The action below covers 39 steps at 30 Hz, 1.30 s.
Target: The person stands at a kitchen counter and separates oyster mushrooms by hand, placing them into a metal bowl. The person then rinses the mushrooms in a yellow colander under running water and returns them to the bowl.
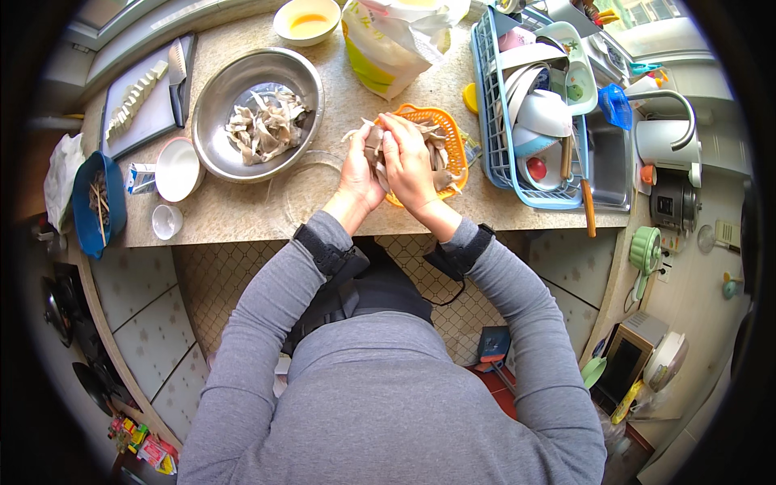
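Observation:
My left hand (359, 182) and my right hand (407, 163) are pressed together around a clump of oyster mushrooms (374, 151), at the left side of an orange plastic basket (459, 142). More grey-brown mushroom pieces (438, 148) lie in that basket, partly hidden by my right hand. To the left, a steel bowl (209, 130) holds a heap of torn mushrooms (270, 127). A white cutting board (148, 118) farther left bears a row of white cubes (136, 100) and a kitchen knife (177, 79) with a black handle.
A blue dish rack (485, 121) full of bowls stands right of the basket, beside the sink (609, 176). A plastic bag (388, 54) and a bowl of yellow liquid (307, 24) are at the back. A white bowl (177, 170), small cup (167, 222) and blue bin (115, 200) stand left.

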### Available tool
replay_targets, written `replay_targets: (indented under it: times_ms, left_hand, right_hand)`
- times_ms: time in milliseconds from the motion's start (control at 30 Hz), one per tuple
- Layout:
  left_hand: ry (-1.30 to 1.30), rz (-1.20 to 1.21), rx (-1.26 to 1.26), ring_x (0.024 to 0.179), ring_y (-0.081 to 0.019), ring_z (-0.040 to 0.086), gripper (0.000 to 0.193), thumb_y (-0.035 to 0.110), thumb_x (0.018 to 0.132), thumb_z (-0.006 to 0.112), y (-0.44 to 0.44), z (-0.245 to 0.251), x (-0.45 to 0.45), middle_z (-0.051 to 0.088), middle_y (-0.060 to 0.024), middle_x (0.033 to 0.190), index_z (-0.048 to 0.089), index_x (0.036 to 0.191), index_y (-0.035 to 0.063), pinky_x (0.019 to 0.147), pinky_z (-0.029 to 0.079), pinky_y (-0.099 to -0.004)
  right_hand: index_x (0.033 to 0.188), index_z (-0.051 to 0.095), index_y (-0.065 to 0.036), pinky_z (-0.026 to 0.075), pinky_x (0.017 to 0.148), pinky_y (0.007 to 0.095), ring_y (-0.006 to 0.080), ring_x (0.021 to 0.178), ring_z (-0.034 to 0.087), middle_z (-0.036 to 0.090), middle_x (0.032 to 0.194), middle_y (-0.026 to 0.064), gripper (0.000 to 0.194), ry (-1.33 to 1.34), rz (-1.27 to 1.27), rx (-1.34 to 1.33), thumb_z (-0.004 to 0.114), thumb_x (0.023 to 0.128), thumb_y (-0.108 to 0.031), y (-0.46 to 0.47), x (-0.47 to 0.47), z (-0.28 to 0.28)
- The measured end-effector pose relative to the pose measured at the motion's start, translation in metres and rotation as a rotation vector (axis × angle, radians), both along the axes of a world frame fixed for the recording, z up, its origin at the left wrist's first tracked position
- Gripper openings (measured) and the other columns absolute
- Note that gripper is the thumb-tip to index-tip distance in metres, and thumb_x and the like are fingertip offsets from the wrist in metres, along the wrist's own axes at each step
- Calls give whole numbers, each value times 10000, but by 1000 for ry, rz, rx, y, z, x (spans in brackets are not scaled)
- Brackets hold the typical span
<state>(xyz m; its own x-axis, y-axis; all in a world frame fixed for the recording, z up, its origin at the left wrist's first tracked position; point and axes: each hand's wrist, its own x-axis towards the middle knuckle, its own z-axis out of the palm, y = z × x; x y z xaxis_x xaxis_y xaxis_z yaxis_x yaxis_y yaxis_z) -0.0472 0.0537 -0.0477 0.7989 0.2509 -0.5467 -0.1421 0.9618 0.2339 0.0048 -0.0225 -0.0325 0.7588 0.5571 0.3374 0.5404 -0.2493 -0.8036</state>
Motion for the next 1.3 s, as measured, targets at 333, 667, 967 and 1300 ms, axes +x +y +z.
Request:
replay_targets:
  times_ms: [333, 667, 967, 1300]
  left_hand:
    - [4, -58, 166, 724, -131, 597, 262, 338, 922, 513, 14, 12, -4, 626, -29, 822, 589, 983, 94, 614, 503, -289]
    - [-38, -283, 56, 771, -237, 618, 336, 262, 905, 445, -9, -9, 18, 614, -126, 995, 529, 1159, 60, 611, 551, -355]
    - [-178, -125, 26, 853, -297, 640, 368, 210, 868, 425, 7, 5, 10, 612, -169, 1076, 471, 1204, 65, 784, 535, -407]
    - [-131, 23, 332, 1018, -227, 584, 515, 76, 788, 452, 29, 10, -37, 552, -150, 1205, 437, 1293, -24, 921, 455, -346]
  right_hand:
    - [944, 625, -42, 441, 710, 382, 288, 809, 554, 557, 840, 133, 173, 26, -77, -18, 518, 911, -172, 2, 2, 3]
    - [863, 663, 15, 467, 588, 287, 128, 613, 603, 651, 675, 86, 259, 417, -410, -236, 557, 909, -217, -64, 64, -15]
    - [1015, 621, -27, 485, 702, 306, 166, 806, 604, 632, 897, 90, 325, 544, -95, -37, 500, 939, -319, -45, 26, 11]
    - [1271, 425, -153, 465, 840, 399, 156, 1088, 513, 521, 1207, 39, 628, 1409, 296, -36, 483, 854, -620, 9, -17, 30]
